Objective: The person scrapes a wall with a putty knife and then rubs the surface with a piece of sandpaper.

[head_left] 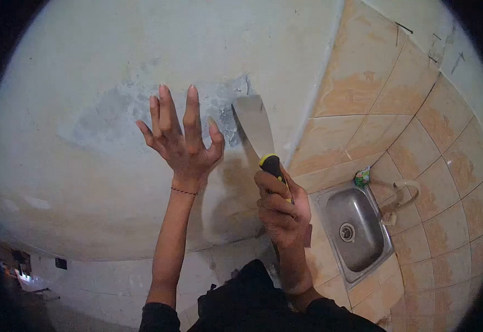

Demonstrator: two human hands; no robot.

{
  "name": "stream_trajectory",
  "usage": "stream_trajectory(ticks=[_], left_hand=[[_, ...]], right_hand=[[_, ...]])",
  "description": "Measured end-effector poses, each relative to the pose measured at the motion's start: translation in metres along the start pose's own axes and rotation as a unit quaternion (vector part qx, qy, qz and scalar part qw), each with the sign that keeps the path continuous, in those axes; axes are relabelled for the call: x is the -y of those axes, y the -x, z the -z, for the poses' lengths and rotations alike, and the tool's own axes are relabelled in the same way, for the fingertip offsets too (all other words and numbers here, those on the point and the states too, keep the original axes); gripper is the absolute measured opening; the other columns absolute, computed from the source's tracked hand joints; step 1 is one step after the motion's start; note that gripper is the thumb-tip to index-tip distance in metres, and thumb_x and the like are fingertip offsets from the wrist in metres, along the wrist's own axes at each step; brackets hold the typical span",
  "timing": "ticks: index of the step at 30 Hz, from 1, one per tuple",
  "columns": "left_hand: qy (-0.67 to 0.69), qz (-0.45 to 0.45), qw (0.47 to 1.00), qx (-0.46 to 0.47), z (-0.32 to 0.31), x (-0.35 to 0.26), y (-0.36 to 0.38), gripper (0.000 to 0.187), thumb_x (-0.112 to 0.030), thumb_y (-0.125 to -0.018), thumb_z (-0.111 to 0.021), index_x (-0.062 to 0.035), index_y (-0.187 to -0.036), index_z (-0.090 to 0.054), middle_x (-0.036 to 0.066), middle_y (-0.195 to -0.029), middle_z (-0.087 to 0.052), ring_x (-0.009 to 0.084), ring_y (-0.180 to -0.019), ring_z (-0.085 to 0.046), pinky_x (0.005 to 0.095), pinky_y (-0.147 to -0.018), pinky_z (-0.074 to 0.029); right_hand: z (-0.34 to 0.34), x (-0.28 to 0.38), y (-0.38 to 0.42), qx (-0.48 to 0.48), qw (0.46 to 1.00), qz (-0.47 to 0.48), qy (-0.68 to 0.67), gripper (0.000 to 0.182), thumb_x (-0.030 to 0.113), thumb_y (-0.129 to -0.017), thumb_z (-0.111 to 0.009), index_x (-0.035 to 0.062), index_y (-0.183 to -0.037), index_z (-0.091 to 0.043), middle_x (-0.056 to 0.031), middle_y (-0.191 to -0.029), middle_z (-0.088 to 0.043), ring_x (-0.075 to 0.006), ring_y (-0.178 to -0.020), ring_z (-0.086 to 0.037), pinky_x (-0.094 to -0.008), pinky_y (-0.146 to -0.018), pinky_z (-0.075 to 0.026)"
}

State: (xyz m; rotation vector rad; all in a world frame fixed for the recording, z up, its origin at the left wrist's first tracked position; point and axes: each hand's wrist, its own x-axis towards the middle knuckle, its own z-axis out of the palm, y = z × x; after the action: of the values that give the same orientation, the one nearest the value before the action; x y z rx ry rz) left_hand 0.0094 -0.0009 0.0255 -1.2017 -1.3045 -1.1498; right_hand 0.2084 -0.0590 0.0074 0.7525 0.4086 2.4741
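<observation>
My right hand (281, 207) is wrapped round the black and yellow handle of a scraper (256, 123). The broad metal blade points up, its edge at the right part of a grey bare patch (108, 113) on the pale painted wall (197, 39). Flaking paint shows along the patch's upper right edge, just above the blade. To the left, my left hand (185, 130) lies over the patch with its fingers spread, and a thin cord circles its wrist. Nothing is held in it.
A steel sink (363, 227) is set in a tiled counter (327, 260) at the right, with a beige tap (404, 193) beside it. A green packet (362, 177) stands at the sink's back corner. Tan tiles (352, 88) cover the wall right of the painted part.
</observation>
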Motion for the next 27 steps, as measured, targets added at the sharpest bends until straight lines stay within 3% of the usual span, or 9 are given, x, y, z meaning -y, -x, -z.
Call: stream_trajectory(ticks=[5, 11, 14, 23, 26, 27], left_hand=[[0.009, -0.001, 1.000, 0.001, 0.000, 0.000, -0.001, 0.062, -0.037, -0.085, -0.049, -0.0234, -0.146, -0.049, 0.015, -0.156, -0.036, 0.0290, -0.146, -0.028, 0.0512, -0.122, 0.000], [0.000, -0.003, 1.000, -0.006, 0.001, 0.000, -0.002, 0.062, -0.037, -0.085, -0.049, -0.0234, -0.145, -0.050, 0.014, -0.156, -0.035, 0.0283, -0.146, -0.027, 0.0511, -0.123, 0.001], [0.001, -0.002, 1.000, -0.002, 0.000, 0.000, -0.001, 0.062, -0.037, -0.085, -0.049, -0.0233, -0.146, -0.049, 0.014, -0.156, -0.035, 0.0287, -0.147, -0.027, 0.0516, -0.122, 0.000], [0.007, 0.001, 1.000, -0.003, 0.001, -0.001, -0.002, 0.064, -0.036, -0.084, -0.050, -0.0226, -0.146, -0.048, 0.014, -0.157, -0.034, 0.0295, -0.147, -0.026, 0.0519, -0.122, 0.001], [0.006, -0.014, 1.000, 0.002, 0.002, 0.000, -0.002, 0.064, -0.035, -0.088, -0.048, -0.0160, -0.149, -0.046, 0.019, -0.156, -0.034, 0.0326, -0.147, -0.026, 0.0526, -0.121, 0.000], [0.009, -0.010, 1.000, 0.003, 0.003, -0.001, -0.001, 0.064, -0.034, -0.086, -0.049, -0.0184, -0.148, -0.046, 0.017, -0.156, -0.034, 0.0316, -0.147, -0.026, 0.0523, -0.121, 0.000]], right_hand=[[0.001, -0.004, 0.003, -0.005, 0.999, 0.010, -0.034, 0.029, 0.025, -0.108, -0.031, 0.0003, -0.093, -0.035, -0.0047, -0.076, -0.036, -0.0058, -0.040, -0.036, -0.0190, -0.025, -0.035], [-0.011, -0.007, -0.001, -0.013, 0.998, -0.011, -0.063, 0.028, 0.024, -0.107, -0.033, 0.0017, -0.091, -0.034, -0.0051, -0.075, -0.037, -0.0063, -0.039, -0.039, -0.0193, -0.025, -0.037], [-0.007, -0.005, 0.003, -0.009, 0.999, -0.019, -0.041, 0.031, 0.028, -0.108, -0.033, 0.0036, -0.090, -0.033, -0.0036, -0.075, -0.037, -0.0085, -0.040, -0.041, -0.0205, -0.025, -0.032], [-0.009, -0.005, 0.003, -0.011, 0.998, -0.010, -0.056, 0.031, 0.029, -0.109, -0.031, 0.0035, -0.091, -0.034, -0.0036, -0.075, -0.036, -0.0075, -0.040, -0.039, -0.0202, -0.025, -0.031], [-0.010, -0.006, 0.003, -0.019, 0.998, -0.009, -0.054, 0.031, 0.029, -0.109, -0.032, 0.0039, -0.090, -0.034, -0.0035, -0.075, -0.036, -0.0075, -0.040, -0.039, -0.0205, -0.025, -0.031], [-0.007, -0.006, 0.005, -0.014, 0.998, -0.005, -0.058, 0.030, 0.027, -0.108, -0.033, 0.0027, -0.091, -0.034, -0.0041, -0.075, -0.036, -0.0076, -0.040, -0.038, -0.0201, -0.025, -0.033]])
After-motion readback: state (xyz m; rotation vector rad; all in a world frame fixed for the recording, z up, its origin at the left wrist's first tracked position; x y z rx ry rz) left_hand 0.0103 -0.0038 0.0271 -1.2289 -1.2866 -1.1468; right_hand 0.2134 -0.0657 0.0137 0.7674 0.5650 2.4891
